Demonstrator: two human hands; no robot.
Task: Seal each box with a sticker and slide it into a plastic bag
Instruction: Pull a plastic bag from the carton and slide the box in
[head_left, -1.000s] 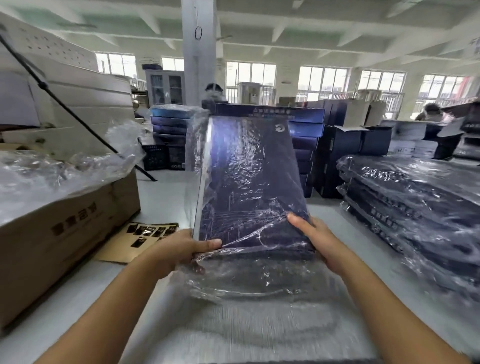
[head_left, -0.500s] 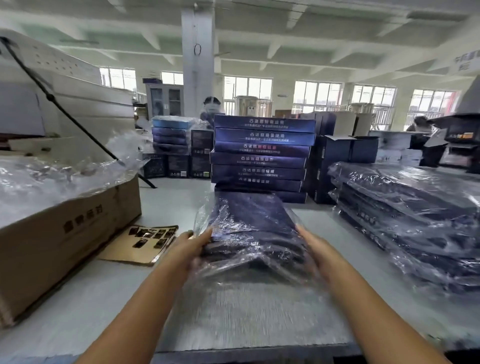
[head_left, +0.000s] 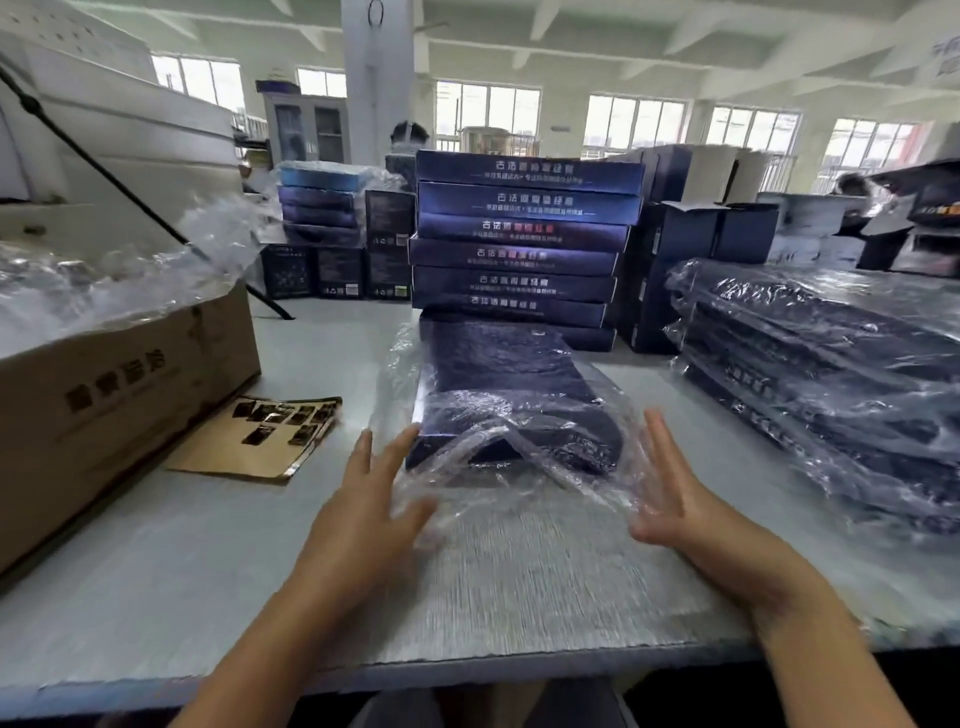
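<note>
Both hands are letting go of the box (head_left: 498, 395), which they were gripping at its near corners half a second ago. It is now lying flat on the table (head_left: 208, 571), just ahead of the fingertips. The left hand (head_left: 363, 499) and right hand (head_left: 670, 499) are spreading open with straight fingers, flanking the loose mouth of the plastic bag (head_left: 519, 467). A sticker sheet (head_left: 265, 436) is lying left of the left hand.

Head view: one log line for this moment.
box in plastic bag, flat on table | left hand open | right hand open

Grey table (head_left: 208, 571): bagged box (head_left: 498, 384), carton (head_left: 119, 395), stacks (head_left: 519, 249).
</note>
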